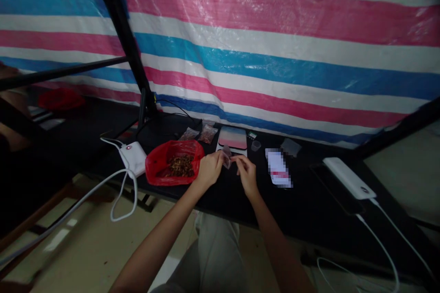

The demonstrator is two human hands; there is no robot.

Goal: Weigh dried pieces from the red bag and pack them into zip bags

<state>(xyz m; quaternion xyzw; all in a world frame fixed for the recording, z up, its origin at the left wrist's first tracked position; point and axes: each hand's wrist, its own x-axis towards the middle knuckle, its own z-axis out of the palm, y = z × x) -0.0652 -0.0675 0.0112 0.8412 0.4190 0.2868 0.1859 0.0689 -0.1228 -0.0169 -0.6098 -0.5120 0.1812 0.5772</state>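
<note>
A small clear plastic bag point(226, 157) is held up over the table's front part, between my two hands. The fingers of my left hand point(209, 169) are closed on its left side. At its right edge, the thumb and fingertips of my right hand point(246, 175) pinch it. Just behind the bag lies a flat scale point(232, 138) with a shiny top, partly covered by my hands. Left of my left hand sits an open red plastic bag point(156, 165) with many small brown pieces point(180, 165) inside. Filled clear packets point(208, 134) lie behind it.
Right of the scale are a small clear cup point(255, 146), a lit phone point(277, 167) and flat clear bags point(291, 147). A white power bank point(349, 178) and a dark phone point(334, 188) lie farther right. Another white power bank point(134, 158) with cables is left. Striped sheeting point(275, 64) hangs behind.
</note>
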